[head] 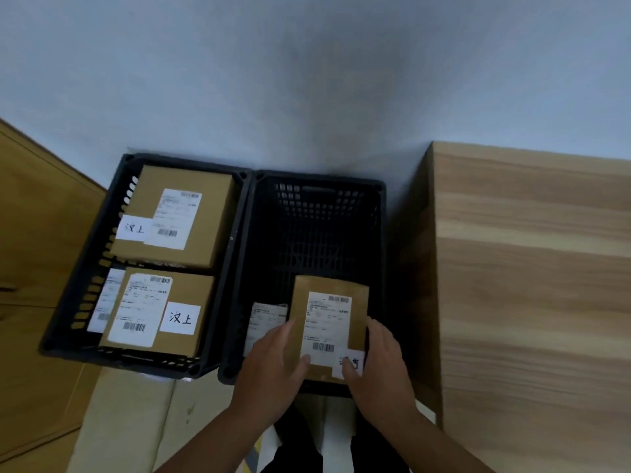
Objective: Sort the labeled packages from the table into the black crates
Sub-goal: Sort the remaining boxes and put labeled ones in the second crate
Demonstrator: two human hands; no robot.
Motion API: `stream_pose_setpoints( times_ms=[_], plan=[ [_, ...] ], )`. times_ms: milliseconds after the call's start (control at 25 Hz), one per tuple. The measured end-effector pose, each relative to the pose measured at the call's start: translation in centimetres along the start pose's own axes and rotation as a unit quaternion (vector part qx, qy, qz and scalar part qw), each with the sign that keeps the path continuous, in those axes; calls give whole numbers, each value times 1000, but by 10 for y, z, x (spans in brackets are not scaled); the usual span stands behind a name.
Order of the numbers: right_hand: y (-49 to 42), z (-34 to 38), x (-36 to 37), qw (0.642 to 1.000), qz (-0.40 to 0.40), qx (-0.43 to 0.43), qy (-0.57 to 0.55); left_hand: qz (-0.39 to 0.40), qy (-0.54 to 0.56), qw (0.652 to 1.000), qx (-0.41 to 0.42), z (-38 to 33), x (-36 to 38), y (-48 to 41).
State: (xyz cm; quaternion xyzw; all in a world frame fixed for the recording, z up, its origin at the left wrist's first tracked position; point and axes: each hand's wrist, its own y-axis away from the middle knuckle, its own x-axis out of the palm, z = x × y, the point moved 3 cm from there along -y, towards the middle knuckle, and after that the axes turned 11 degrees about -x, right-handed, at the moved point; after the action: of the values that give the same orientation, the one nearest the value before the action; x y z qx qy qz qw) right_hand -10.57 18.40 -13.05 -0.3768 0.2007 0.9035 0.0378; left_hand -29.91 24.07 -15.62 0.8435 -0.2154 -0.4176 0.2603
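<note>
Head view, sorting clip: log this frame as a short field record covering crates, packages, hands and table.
left crate: two labeled boxes on top, another label showing beneath
right crate: far end bare, one package lying near end
held package: brown, labeled, over right crate's near end
left hand: gripping held package's left edge
right hand: gripping its right edge
table: wooden, right of crates, no packages in view

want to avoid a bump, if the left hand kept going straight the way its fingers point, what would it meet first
Probably the white-labelled package lying just beyond the left hand, then the right crate's far wall; depth is unclear.
</note>
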Motion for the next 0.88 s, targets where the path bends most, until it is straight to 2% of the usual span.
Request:
stream_pose_setpoints(
  times_ms=[160,280,400,520,680,880],
  plan=[
    [33,17,-91,990,-24,-93,106,-66,-70,993,68,-85,-23,67],
    [51,13,-156,975,-55,-150,152,-104,-47,988,108,-152,-23,104],
    [60,-15,-222,962,-79,-196,171,-130,-2,986,101,-210,-2,133],
    [71,-48,-281,959,-122,-227,119,-126,52,989,64,-257,35,157],
    [93,-93,-336,961,-153,-224,55,-119,116,986,26,-295,81,182],
    [131,-146,-379,962,-177,-208,6,-126,142,981,48,-324,111,219]
  ],
)
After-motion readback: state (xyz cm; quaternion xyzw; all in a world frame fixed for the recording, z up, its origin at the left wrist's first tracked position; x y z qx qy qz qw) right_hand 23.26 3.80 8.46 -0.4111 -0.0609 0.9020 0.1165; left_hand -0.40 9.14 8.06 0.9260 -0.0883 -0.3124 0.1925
